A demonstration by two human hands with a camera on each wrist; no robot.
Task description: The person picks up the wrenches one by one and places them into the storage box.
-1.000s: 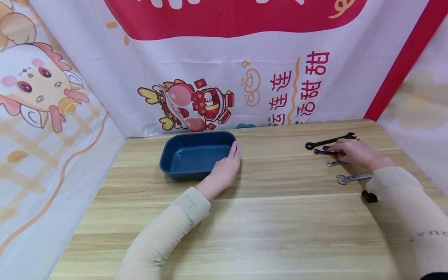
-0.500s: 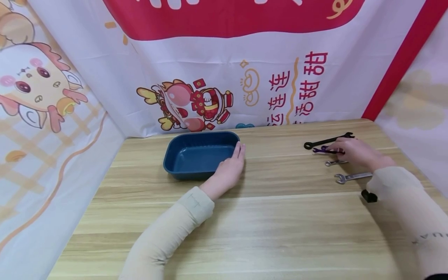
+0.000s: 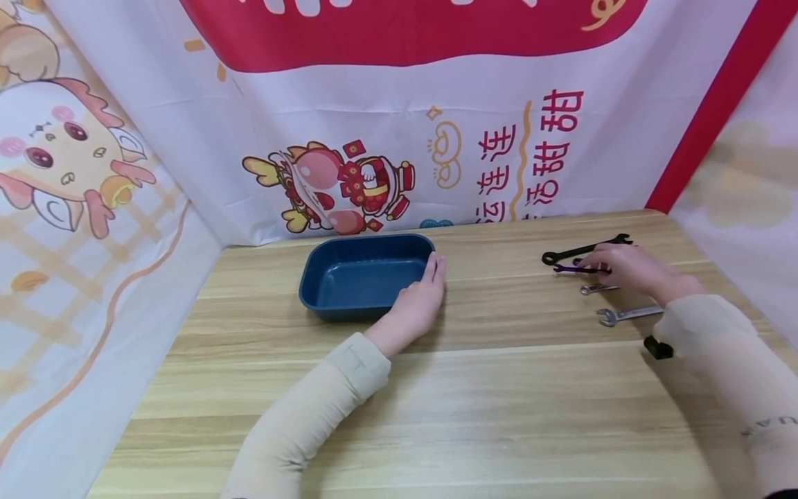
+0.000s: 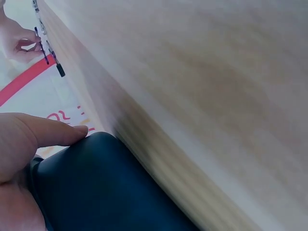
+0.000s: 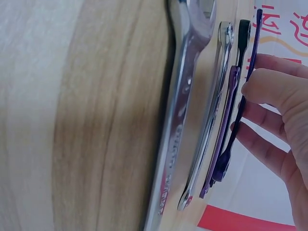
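Note:
A dark blue rectangular bin [image 3: 349,314] stands on the table left of centre. My left hand [image 3: 416,306] grips its near right corner, with fingers lying along the right end wall. At the far right, my right hand [image 3: 636,270] pinches a purple combination wrench [image 3: 569,269] between thumb and fingers. In the right wrist view this wrench sits tilted, above the others. A second purple wrench [image 5: 231,84] lies beneath it. Alongside lie a black wrench [image 3: 580,252], a small silver wrench [image 3: 592,290] and a larger silver wrench [image 3: 626,316], the last partly hidden by my sleeve.
The wood-grain table [image 3: 486,416] meets a printed cloth backdrop [image 3: 399,125] right behind the bin. Cloth walls also stand at the left and right. A small black object [image 3: 658,348] rests below the wrenches, partly under my right sleeve.
My left hand and the bin have slid a little to the right. The purple wrench in my right hand has shifted slightly; the other wrenches have stayed put.

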